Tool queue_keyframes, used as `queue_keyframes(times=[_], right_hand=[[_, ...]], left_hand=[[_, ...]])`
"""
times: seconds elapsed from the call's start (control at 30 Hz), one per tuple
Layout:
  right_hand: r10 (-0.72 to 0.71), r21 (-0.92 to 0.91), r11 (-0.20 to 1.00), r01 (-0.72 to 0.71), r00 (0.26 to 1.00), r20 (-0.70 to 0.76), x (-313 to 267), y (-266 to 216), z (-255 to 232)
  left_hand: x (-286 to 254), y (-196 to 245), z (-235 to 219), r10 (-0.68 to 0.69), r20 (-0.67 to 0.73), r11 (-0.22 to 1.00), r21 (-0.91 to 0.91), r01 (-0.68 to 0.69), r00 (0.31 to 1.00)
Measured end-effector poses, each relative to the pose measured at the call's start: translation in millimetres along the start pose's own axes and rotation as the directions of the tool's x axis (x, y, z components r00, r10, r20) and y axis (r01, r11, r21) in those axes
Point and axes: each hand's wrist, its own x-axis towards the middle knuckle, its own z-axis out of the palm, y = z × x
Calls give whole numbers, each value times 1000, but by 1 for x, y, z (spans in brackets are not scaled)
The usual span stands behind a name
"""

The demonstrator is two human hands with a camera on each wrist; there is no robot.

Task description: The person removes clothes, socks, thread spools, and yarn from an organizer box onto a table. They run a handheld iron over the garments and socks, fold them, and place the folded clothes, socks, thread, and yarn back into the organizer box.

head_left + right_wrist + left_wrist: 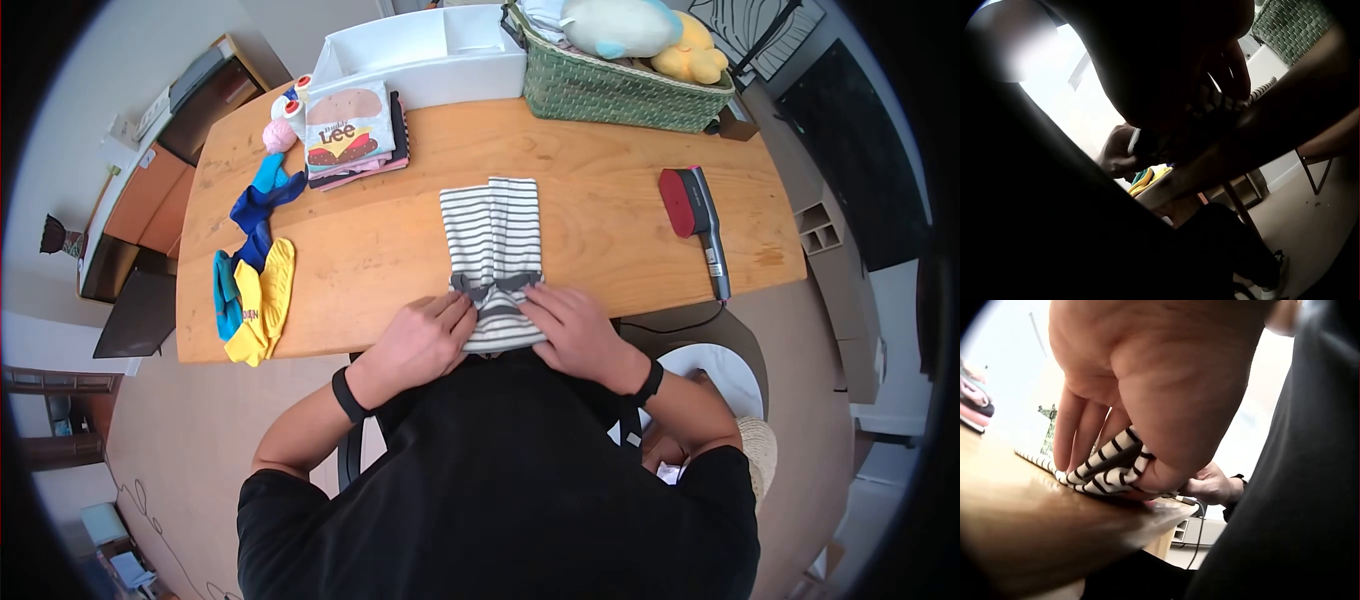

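Observation:
A folded garment (492, 235) with white and dark grey stripes lies lengthwise on the wooden table, its near end at the front edge. Grey bands cross its near part, where the cloth is bunched. My left hand (425, 340) grips the near left side; in the left wrist view its fingers lie over the striped cloth (1107, 465) with the thumb at the fold. On the near right side my right hand (580, 335) holds the cloth, fingertips on the grey band. The right wrist view is dark, and much of that grip is hidden there.
Yellow socks (265, 300) and blue and teal cloth pieces (255, 215) lie at left. Behind stand folded shirts (350, 130), a white bin (420, 75) and a green basket (620, 95) of plush toys. A corded red-and-grey brush-like appliance (700, 220) lies at right.

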Motion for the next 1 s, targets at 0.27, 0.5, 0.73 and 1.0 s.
queue_keyframes(times=[0.27, 0.5, 0.73, 1.0], right_hand=[[443, 505, 775, -380, 896, -5, 38, 18, -20], [671, 591, 514, -622, 721, 176, 107, 135, 20], [693, 523, 627, -578, 720, -36, 78, 97, -7], [707, 572, 527, -629, 698, 115, 70, 74, 1]], left_hand=[[20, -45, -23, -419, 96, 703, -595, 389, 903], [74, -151, 30, -578, 362, 138, -840, 525, 731], [43, -119, 17, -694, 79, 547, -588, 596, 715], [39, -88, 28, -676, 271, 313, -737, 600, 686]])
